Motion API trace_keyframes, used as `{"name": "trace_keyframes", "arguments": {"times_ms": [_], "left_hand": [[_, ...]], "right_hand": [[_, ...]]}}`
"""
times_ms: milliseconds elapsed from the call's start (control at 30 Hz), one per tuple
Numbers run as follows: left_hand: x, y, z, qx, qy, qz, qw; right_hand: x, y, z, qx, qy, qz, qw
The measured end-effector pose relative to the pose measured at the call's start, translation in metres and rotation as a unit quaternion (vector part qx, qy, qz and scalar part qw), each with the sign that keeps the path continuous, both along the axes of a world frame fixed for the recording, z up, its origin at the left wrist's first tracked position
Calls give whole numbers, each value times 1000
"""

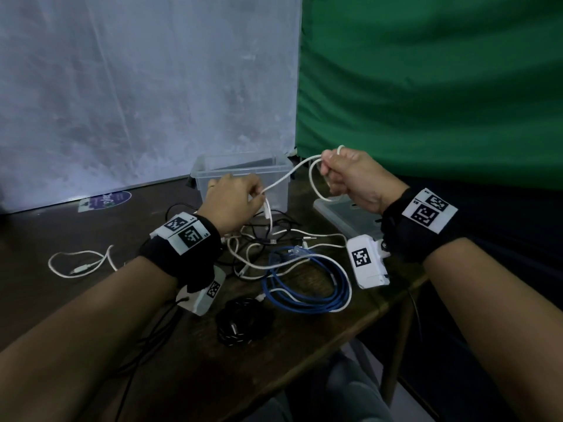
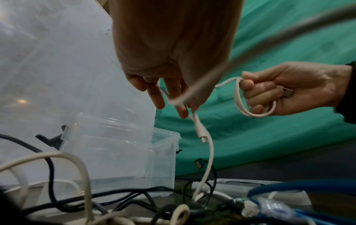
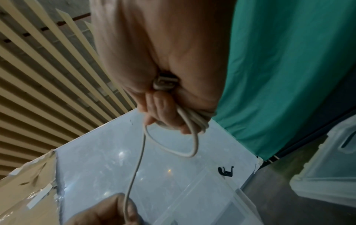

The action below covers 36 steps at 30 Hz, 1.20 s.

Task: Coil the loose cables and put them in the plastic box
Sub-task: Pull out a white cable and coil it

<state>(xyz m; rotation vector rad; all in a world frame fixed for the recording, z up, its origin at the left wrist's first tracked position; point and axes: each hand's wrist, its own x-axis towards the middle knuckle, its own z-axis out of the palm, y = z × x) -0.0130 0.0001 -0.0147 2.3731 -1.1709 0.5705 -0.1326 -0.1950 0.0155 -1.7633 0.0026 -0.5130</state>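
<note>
A white cable (image 1: 286, 177) runs through the air between both hands. My right hand (image 1: 350, 178) grips a few small coils of it (image 2: 254, 106) in a fist, with the USB plug (image 2: 288, 92) sticking out by the palm. My left hand (image 1: 234, 199) pinches the cable's other end near its small white plug (image 2: 200, 130), which hangs down. The clear plastic box (image 1: 240, 175) stands open just behind the left hand. On the table lie a tangle of white and black cables (image 1: 259, 239), a blue cable (image 1: 307, 278) and a black coiled cable (image 1: 240, 321).
The box's lid (image 1: 347, 214) lies on the table under the right hand. One more white cable (image 1: 82, 263) lies apart at the left. A grey board (image 1: 146, 86) and a green cloth (image 1: 426, 86) stand behind. The table's edge (image 1: 365, 318) runs diagonally at right.
</note>
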Motion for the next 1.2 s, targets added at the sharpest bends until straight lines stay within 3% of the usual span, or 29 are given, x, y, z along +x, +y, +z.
{"name": "trace_keyframes", "arguments": {"times_ms": [133,200,333,400,500,633,700,767,833,1033,1200], "left_hand": [[1,1,5,-41,14,-9,999],[3,0,10,-105,67,-51,991],[5,1,20,-234,179,-113,949],[5,3,20,-210,184,-112,954],[2,6,15,-93,136,-97,981],[-4,2,12,-29,85,-100,991],[-9,-3,15,-84,169,-164,968],[-18,-8,22,-167,308,-234,907],[-27,-10,30,-217,372,-262,863],[-24,-15,27,-158,287,-307,894],[-25,-15,21,-118,341,-351,864]], "right_hand": [[4,-5,-5,-14,8,-86,996],[5,-5,-7,-23,16,-110,994],[2,-4,-5,6,42,-70,997],[-2,1,0,75,41,-26,996],[-6,10,9,175,24,44,983],[-10,20,14,211,5,99,972],[-8,25,13,193,-3,101,976],[-5,30,12,162,-6,82,983],[-2,35,10,135,-5,70,988],[-4,42,7,113,23,152,982],[-9,42,6,92,50,191,976]]}}
